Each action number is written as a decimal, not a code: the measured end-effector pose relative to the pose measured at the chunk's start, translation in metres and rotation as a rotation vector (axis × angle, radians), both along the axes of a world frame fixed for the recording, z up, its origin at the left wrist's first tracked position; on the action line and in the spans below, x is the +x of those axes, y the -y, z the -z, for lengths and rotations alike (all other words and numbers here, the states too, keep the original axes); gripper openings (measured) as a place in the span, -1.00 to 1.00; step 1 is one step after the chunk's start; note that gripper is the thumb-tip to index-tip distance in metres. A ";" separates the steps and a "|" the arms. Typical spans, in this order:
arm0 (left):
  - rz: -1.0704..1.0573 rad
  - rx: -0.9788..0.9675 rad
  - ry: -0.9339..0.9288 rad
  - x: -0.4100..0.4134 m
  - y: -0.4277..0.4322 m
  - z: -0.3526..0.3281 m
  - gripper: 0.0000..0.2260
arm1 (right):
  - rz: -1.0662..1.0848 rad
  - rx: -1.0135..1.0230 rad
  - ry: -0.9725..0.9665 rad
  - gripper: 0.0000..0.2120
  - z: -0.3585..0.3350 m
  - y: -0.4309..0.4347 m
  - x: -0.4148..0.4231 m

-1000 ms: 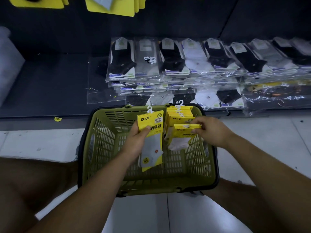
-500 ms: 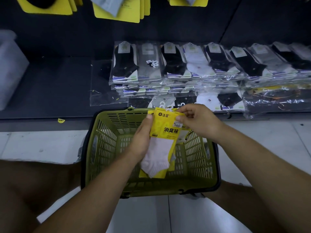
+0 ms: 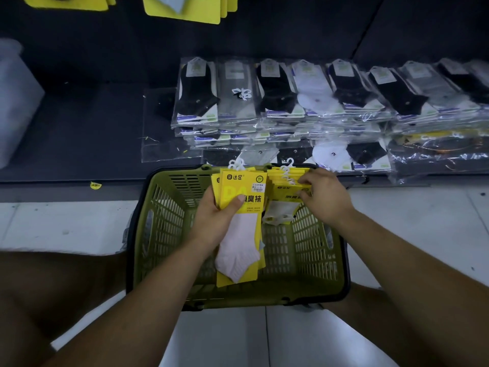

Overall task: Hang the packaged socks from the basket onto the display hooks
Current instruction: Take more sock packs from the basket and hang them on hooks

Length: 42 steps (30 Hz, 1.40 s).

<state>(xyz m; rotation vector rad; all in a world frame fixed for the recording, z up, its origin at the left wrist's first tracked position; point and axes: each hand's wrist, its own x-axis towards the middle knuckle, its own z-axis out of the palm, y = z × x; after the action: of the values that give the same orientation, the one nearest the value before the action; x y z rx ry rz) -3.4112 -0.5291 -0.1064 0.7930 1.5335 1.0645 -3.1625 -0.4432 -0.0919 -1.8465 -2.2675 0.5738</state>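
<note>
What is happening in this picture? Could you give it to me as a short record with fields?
Setting: shop aisle, tiled floor, low dark shelf
Left hand: grips the held packs, a few yellow-carded sock packs, thumb across the front
Right hand: fingers curled on the basket packs standing at the far end
Basket: green, on the floor
On the shelf: bagged socks in stacks, black, grey and white
Above: hanging packs, yellow
Stage: gathering packs, none going onto a hook yet
</note>
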 end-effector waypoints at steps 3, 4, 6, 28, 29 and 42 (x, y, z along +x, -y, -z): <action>0.004 -0.010 -0.007 0.003 0.001 0.002 -0.69 | 0.009 0.018 0.047 -0.73 0.002 -0.002 0.000; 0.010 -0.012 -0.016 0.003 0.000 0.003 -0.72 | 0.008 0.020 0.063 -0.72 0.002 -0.002 0.000; 0.024 -0.013 -0.023 0.004 0.000 0.005 -0.75 | 0.004 0.024 0.087 -0.70 0.003 -0.003 0.001; -0.033 0.021 -0.047 -0.005 -0.005 0.007 -0.67 | -0.101 -0.369 -0.245 -0.83 -0.040 -0.022 0.019; -0.039 0.025 -0.056 -0.008 -0.006 0.006 -0.69 | -0.108 -0.439 -0.287 -0.82 -0.053 -0.026 0.020; 0.033 -0.024 0.294 0.005 -0.017 -0.027 -0.84 | -0.076 -0.484 -0.538 -0.97 -0.087 -0.011 -0.046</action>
<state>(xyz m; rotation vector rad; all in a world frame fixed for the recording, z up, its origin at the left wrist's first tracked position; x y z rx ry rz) -3.4058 -0.5121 -0.0792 0.6130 1.2775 1.0838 -3.2090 -0.4319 -0.0046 -1.5119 -1.9414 1.5311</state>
